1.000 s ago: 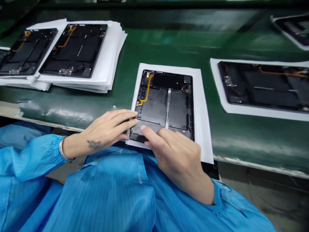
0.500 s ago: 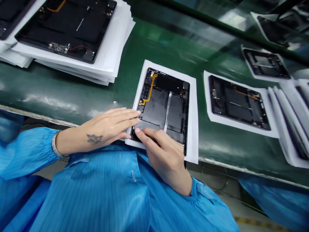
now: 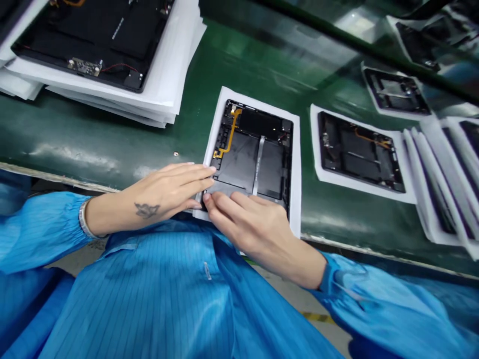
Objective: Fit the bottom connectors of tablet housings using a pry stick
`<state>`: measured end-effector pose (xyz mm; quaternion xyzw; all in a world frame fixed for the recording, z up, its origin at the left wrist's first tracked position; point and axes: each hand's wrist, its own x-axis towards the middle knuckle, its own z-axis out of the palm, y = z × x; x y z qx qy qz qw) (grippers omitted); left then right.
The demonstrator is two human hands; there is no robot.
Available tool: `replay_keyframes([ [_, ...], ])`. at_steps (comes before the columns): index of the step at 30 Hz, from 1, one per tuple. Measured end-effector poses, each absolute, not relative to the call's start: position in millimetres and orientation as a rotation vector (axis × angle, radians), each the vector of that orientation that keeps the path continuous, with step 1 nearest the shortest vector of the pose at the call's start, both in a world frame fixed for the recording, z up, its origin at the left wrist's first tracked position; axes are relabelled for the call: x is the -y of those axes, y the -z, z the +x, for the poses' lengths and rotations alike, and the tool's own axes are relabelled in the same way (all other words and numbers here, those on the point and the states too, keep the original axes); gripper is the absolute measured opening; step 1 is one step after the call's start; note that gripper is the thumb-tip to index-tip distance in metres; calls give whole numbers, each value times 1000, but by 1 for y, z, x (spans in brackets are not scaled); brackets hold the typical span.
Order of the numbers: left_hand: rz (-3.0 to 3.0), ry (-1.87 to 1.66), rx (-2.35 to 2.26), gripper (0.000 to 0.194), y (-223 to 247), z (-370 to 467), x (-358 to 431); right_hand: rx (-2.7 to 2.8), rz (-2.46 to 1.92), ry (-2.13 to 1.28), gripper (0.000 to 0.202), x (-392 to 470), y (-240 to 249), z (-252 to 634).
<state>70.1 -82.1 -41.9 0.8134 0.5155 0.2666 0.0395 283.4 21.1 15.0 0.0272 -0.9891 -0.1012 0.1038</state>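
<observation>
An opened black tablet housing (image 3: 247,159) lies on a white sheet (image 3: 295,174), with an orange flex cable (image 3: 232,134) at its upper left and a grey strip down its middle. My left hand (image 3: 172,188) lies flat with fingers stretched out, its fingertips on the housing's left edge. Over the lower part of the housing is my right hand (image 3: 250,224), fingers curled, the thumb and index tips together at the lower left corner. Whatever those fingertips may hold is hidden.
A larger black housing (image 3: 101,45) sits on stacked white sheets at the upper left. Another housing on paper (image 3: 359,149) lies to the right, beside sheet-wrapped units (image 3: 441,179). A tiny part (image 3: 176,154) rests on the green table (image 3: 93,134).
My right hand has turned flatter, its wrist and sleeve swinging out to the right, while its fingertips stay near the lower left corner. My left hand has hardly moved. The view has shifted slightly.
</observation>
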Motion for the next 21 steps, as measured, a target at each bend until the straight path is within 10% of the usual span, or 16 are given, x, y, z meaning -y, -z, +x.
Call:
replay_keyframes([
  [13, 2502, -754, -1575, 42, 39, 70, 82, 2861, 24, 307, 24, -19, -11, 283],
  [21, 2661, -732, -1690, 35, 27, 69, 94, 2132, -584, -369, 36, -5, 4, 317],
])
